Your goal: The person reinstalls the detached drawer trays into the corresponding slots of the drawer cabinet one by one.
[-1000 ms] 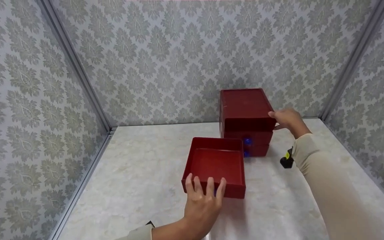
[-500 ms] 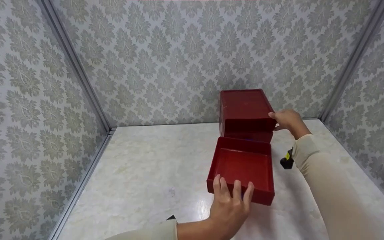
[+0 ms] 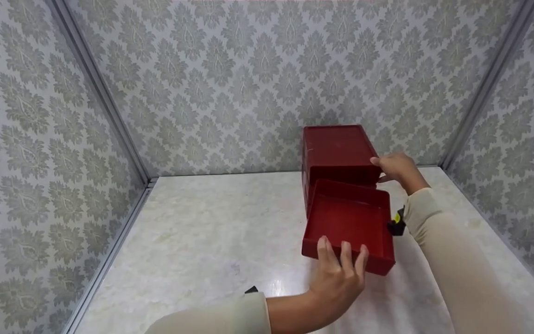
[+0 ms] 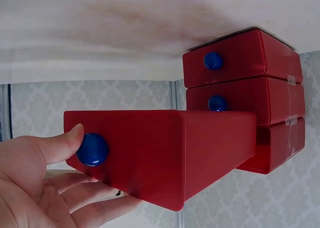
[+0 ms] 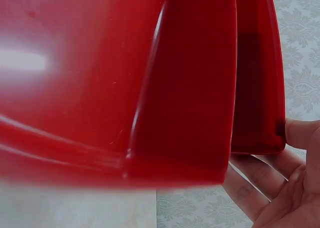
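Observation:
My left hand [image 3: 336, 285] grips the front of a shallow red drawer [image 3: 348, 222], fingers over its front rim. In the left wrist view, the thumb lies beside the drawer's round blue knob [image 4: 92, 149]. Nothing lies inside the drawer, which is raised and slightly turned, its back end overlapping the front of a red drawer cabinet [image 3: 339, 146]. The cabinet's top slot [image 5: 257, 88] gapes without a drawer. Two lower drawers with blue knobs [image 4: 213, 61] are pushed in. My right hand [image 3: 397, 168] holds the cabinet's upper right front corner, thumb on top and fingers underneath.
The cabinet stands on a pale marbled table [image 3: 211, 232] near the patterned back wall [image 3: 248, 93]. Patterned side panels with grey metal edges flank the table. A small black and yellow piece [image 3: 397, 223] shows by the right sleeve.
My left hand has moved the drawer to the right and towards the cabinet's front, turning it slightly. My right hand has kept its hold on the cabinet corner.

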Demonstrator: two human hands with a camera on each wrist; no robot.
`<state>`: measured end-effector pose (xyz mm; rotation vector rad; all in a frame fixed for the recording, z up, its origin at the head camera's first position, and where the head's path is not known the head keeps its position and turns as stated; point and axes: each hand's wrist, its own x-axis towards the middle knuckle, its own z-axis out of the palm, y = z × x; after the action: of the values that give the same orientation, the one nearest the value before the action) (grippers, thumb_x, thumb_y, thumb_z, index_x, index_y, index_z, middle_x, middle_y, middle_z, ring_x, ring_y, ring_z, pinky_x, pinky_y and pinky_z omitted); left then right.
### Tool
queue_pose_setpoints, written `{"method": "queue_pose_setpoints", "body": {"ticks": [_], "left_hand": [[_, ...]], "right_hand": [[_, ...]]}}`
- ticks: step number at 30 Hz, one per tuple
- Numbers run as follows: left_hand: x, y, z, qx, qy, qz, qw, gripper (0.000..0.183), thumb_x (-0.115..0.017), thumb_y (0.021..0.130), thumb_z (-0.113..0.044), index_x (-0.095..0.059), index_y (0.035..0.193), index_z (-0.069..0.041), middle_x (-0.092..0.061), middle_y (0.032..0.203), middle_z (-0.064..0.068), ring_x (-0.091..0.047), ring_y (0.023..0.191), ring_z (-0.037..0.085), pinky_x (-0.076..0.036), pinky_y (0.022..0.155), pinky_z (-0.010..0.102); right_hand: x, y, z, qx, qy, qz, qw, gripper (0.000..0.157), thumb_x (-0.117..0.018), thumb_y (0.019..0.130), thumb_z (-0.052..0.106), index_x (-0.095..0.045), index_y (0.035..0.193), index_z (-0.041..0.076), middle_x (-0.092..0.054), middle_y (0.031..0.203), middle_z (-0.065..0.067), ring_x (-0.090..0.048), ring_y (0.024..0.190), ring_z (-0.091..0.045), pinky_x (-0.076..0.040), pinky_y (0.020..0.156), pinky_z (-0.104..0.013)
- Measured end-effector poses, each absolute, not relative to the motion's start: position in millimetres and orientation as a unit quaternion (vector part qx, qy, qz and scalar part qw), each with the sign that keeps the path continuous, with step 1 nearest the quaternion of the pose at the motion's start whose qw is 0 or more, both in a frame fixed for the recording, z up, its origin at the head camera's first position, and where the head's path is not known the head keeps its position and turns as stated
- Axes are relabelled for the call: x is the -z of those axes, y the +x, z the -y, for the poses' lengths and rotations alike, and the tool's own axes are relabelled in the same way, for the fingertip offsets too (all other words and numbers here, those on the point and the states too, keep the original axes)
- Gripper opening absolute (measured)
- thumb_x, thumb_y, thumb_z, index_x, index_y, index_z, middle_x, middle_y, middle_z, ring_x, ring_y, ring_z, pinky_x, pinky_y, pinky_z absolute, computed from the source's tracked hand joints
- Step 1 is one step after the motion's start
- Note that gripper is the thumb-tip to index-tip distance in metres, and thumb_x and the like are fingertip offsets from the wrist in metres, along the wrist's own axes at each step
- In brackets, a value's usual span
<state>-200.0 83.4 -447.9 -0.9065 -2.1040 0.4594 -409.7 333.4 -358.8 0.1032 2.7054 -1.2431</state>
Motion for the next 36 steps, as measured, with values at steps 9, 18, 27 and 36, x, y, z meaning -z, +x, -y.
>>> {"method": "queue_pose_setpoints", "body": {"ticks": [9,18,27,36], "left_hand": [[451.3,-208.1,-90.0,-0.157,-0.331,0.814,0.451,0.036,-0.051,0.089,-0.020,-0.061,0.123,-0.015,-0.068,0.097,0.016,-0.062,0.078,0.045,-0.045,0.086,0.058],[456.7,-210.8,-92.6,-0.164,-0.301,0.795,0.501,0.034,-0.047,0.090,-0.016,-0.065,0.119,-0.015,-0.070,0.093,0.015,-0.063,0.076,0.044,-0.047,0.083,0.054],[449.3,-216.9,-96.5,-0.204,-0.309,0.812,0.451,0.039,-0.053,0.090,-0.023,-0.059,0.127,-0.013,-0.070,0.100,0.015,-0.064,0.083,0.036,-0.045,0.086,0.054],[452.8,-228.2,-107.1,-0.215,-0.315,0.817,0.433,0.043,-0.039,0.094,-0.017,-0.052,0.134,-0.012,-0.070,0.101,0.013,-0.064,0.083,0.030,-0.043,0.086,0.052]], "right_hand": [[356.8,-410.4,-330.0,0.391,0.033,-0.917,0.072,0.056,-0.040,0.097,0.046,-0.060,0.114,-0.004,-0.055,0.124,-0.023,-0.055,0.114,-0.034,-0.044,0.098,-0.045],[357.1,-410.2,-328.5,0.415,0.049,-0.904,0.089,0.058,-0.041,0.097,0.046,-0.054,0.124,-0.004,-0.049,0.132,-0.022,-0.053,0.118,-0.034,-0.041,0.101,-0.046],[355.9,-407.8,-330.1,0.406,0.056,-0.909,0.073,0.061,-0.043,0.094,0.052,-0.054,0.124,0.000,-0.046,0.135,-0.020,-0.053,0.117,-0.035,-0.037,0.103,-0.050],[356.5,-405.3,-331.1,0.393,0.065,-0.914,0.075,0.064,-0.043,0.093,0.054,-0.051,0.129,0.001,-0.043,0.138,-0.022,-0.050,0.120,-0.037,-0.034,0.104,-0.054]]}}
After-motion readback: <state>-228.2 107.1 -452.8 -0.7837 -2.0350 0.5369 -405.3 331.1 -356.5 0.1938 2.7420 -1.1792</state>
